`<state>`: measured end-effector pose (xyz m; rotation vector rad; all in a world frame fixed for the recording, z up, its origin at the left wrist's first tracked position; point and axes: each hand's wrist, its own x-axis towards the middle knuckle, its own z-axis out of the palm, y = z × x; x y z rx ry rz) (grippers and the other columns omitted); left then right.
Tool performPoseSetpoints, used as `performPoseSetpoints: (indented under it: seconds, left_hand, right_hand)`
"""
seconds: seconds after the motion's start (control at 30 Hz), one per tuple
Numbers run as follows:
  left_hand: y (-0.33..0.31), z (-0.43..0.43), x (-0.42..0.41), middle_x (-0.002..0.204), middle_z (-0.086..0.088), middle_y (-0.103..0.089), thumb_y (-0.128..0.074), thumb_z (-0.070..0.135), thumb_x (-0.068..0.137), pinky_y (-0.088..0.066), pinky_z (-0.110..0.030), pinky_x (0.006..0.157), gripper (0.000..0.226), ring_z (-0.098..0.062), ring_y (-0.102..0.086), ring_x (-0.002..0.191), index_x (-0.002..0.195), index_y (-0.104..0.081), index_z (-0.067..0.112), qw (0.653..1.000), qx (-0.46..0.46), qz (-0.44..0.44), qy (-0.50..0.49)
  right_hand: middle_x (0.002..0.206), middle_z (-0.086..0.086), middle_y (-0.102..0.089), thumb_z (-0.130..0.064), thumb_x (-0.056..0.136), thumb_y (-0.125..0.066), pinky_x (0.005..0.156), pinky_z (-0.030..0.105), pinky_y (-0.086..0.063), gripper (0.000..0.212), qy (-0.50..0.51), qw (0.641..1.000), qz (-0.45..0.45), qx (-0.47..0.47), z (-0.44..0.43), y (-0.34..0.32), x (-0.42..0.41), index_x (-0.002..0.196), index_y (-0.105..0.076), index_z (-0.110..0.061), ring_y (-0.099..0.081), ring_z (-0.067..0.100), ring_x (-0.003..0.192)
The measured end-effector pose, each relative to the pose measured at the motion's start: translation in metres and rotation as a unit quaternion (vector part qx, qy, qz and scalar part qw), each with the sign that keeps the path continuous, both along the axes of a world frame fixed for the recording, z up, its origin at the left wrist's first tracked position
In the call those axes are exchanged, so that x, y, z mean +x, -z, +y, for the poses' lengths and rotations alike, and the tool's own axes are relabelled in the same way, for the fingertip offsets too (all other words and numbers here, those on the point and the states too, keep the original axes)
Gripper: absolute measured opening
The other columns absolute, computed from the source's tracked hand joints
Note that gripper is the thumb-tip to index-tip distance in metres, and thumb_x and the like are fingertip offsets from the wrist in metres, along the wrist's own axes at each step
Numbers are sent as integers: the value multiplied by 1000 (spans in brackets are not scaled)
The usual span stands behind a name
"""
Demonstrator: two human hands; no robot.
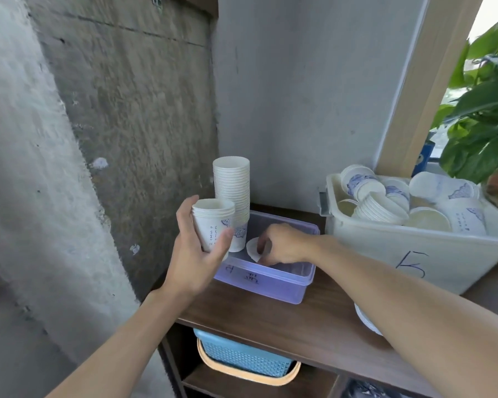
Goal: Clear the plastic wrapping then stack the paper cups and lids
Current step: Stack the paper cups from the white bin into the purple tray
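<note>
White blue-printed cups (213, 222), pale purple tub (273, 282), translucent white bin (414, 254), blue basket (242, 354).

your white bin (371, 254) has one big dark hand-drawn mark on its front, something like a 5. the purple box (282, 288) carries handwritten characters on its near wall, not clear enough to read. the cups (210, 225) in your left hand (196, 262) show vertical blue script, too small to read.
</note>
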<state>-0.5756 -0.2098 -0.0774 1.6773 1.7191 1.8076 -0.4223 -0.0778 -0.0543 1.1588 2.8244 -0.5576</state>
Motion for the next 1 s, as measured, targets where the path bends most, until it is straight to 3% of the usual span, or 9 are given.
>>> performPoseSetpoints:
  seconds: [0.07, 0.2, 0.33, 0.43, 0.53, 0.67, 0.8, 0.9, 1.0]
  left_hand:
    - [1, 2, -1, 111, 18, -55, -68, 37, 88, -45, -5, 74, 73, 7, -59, 94, 142, -20, 24, 1000, 0, 11, -2]
    - [-2, 3, 2, 112, 19, -54, -69, 26, 90, -45, -6, 72, 70, 5, -59, 94, 141, -22, 25, 999, -9, 35, -2]
    - [-7, -1, 5, 114, 22, -53, -69, 25, 90, -51, -14, 75, 68, 3, -60, 97, 141, -23, 24, 999, -17, 36, 14]
    - [-12, -8, 14, 114, 22, -52, -69, 22, 90, -50, -11, 72, 65, 5, -59, 95, 137, -25, 25, 999, -11, 38, 15]
    - [-16, -16, 29, 112, 22, -53, -70, 20, 90, -48, -9, 72, 64, 5, -59, 94, 132, -24, 35, 999, 1, 36, 14]
    - [-17, -27, 58, 120, 12, -54, -69, 29, 87, -49, -14, 81, 63, -5, -59, 104, 132, -26, 40, 999, 14, 22, 42]
    - [-11, -37, 102, 121, 23, -50, -68, 33, 86, -49, -23, 90, 61, -7, -55, 111, 134, -30, 33, 994, -12, 35, 105]
    - [-2, -41, 132, 108, 43, -48, -70, 26, 89, -47, -8, 78, 60, 8, -57, 96, 126, -27, 46, 988, -49, 47, 135]
    - [13, -42, 151, 101, 49, -48, -69, 21, 90, -48, -8, 70, 62, 12, -58, 85, 125, -26, 47, 986, -88, 30, 138]
  right_hand:
    - [89, -7, -62, -31, 80, -73, 71, 28, -47, 12, -9, 1000, -15, 2, 1, 2, -2, 85, -63, -27, -56, 18, 91]
    - [90, -2, -60, -34, 80, -65, 87, 43, -47, 15, -2, 998, -53, 16, -4, 2, 0, 73, -54, -29, -39, 25, 108]
    - [83, 0, -53, -44, 71, -74, 81, 38, -47, 27, 40, 996, 45, 64, -14, -17, 9, 76, -57, -23, -37, 25, 104]
    - [79, -2, -53, -42, 71, -78, 63, 27, -41, 33, 74, 981, 171, 50, -35, -38, 26, 74, -60, -14, -49, 18, 85]
    - [70, -11, -49, -42, 76, -76, 53, 21, -29, 36, 81, 971, 223, 37, -68, -53, 58, 83, -61, -10, -46, 6, 62]
    - [87, -12, -52, -45, 76, -74, 59, 18, -31, 33, 91, 971, 218, 42, -96, -50, 116, 86, -58, -18, -49, 2, 75]
    - [92, -5, -58, -46, 74, -76, 62, 23, -37, 36, 142, 976, 159, 43, -99, -25, 171, 86, -57, -18, -54, 10, 79]
    - [95, -5, -55, -53, 70, -74, 74, 30, -44, 44, 177, 975, 130, 38, -97, -3, 194, 92, -53, -22, -53, 15, 85]
    - [105, -6, -47, -58, 68, -71, 89, 41, -44, 49, 196, 974, 112, 1, -100, 18, 203, 94, -43, -28, -50, 19, 94]
